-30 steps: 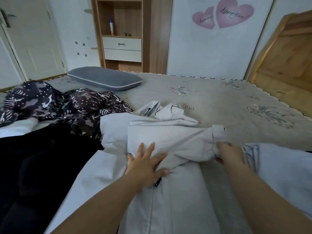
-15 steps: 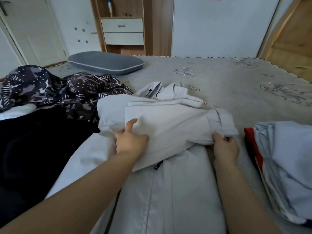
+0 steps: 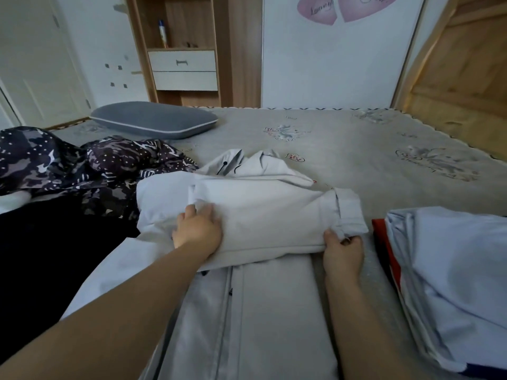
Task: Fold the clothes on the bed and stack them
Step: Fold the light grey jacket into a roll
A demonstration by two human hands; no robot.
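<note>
Grey bedding with a faint floral print covers the bed (image 3: 356, 165), which fills the single head view out to a wooden shelf unit (image 3: 183, 50) and a white wardrobe door at 12 o'clock; a grey pillow (image 3: 153, 123) lies at 11 o'clock.

At the centre lies the pale grey jacket (image 3: 260, 215), zip side up, with 1 sleeve folded across its chest. The left hand (image 3: 197, 229) presses on the folded cloth with fingers bent at its 9 o'clock edge, though I cannot tell whether it actually grips; the right hand (image 3: 343, 248) pinches the cuff end at 3 o'clock. The lower body of the jacket runs unfolded toward 6 o'clock.

By my reading the task is part done: a light blue folded garment (image 3: 452, 283) over a red one sits at 4 o'clock like a started stack; the patterned dark garment (image 3: 96, 165) and a black garment (image 3: 49, 256) at 9 o'clock remain crumpled.

Against the frame 0.5 s ago, the left hand has slid further toward 9 o'clock along the fold; the right hand keeps the cuff; the camera has tipped up, showing the heart stickers (image 3: 329, 6).
</note>
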